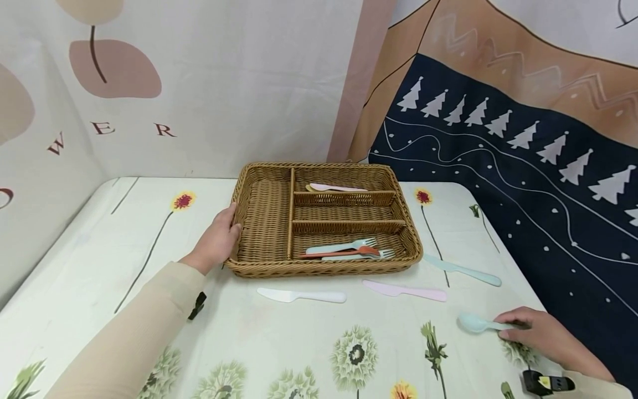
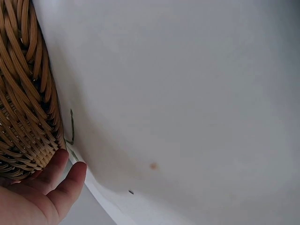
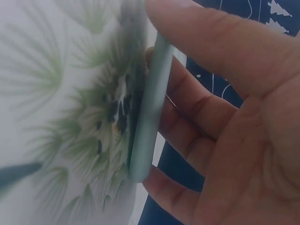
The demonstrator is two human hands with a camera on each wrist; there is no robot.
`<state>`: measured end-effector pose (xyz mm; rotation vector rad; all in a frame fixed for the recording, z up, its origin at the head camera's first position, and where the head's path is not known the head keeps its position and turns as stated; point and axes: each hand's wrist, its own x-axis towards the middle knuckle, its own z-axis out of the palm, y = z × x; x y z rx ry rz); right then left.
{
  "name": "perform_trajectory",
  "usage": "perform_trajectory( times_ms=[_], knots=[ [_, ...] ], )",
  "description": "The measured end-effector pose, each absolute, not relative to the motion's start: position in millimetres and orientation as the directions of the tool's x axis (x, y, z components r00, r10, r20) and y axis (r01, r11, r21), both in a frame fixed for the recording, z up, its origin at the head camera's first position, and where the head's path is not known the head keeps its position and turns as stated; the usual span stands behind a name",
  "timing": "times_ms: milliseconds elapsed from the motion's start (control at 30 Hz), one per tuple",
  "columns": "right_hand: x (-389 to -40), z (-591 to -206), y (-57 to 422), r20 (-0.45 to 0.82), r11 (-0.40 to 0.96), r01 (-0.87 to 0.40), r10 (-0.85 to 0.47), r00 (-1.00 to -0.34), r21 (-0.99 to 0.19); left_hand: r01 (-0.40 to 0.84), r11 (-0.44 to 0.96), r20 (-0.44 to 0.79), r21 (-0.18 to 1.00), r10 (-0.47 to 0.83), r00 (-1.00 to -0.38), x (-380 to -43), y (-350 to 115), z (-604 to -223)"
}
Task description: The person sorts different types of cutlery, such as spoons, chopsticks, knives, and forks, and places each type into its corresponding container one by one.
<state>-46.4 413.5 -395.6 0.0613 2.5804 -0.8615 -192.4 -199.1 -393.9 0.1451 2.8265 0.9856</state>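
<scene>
At its left side, a brown wicker cutlery basket is held by my left hand, the thumb at the rim. In the left wrist view, fingers lie along the outside of the woven wall. My right hand pinches the handle of a light blue spoon, its bowl pointing left, low over the cloth. From the right wrist, the spoon's handle shows between thumb and fingers. Light blue forks and an orange-red fork lie together in the basket's front right compartment.
A pink knife and a yellowish piece lie in the back right compartment. On the flowered tablecloth, a white knife, a pink knife and a light blue knife lie before and beside the basket. Printed cloths hang behind.
</scene>
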Motion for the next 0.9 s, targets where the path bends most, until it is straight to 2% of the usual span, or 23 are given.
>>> perform_trajectory(
  times_ms=[133,333,900],
  knots=[
    [-49.2,-392.6,410.5,-0.358,0.849,0.161,-0.035,-0.933,-0.504,0.046,0.781,-0.104,0.623,0.141,-0.985,-192.6,-199.5,-393.8],
    [-53.3,-388.1,400.6,-0.282,0.855,0.143,-0.005,-0.959,-0.499,0.044,0.779,-0.103,0.625,0.139,-0.985,-192.7,-199.7,-394.2],
    [-77.1,-381.1,372.1,-0.003,0.858,-0.108,-0.127,-0.992,-0.502,0.039,0.781,-0.106,0.624,0.134,-0.985,-192.5,-199.6,-395.0]
  ],
)
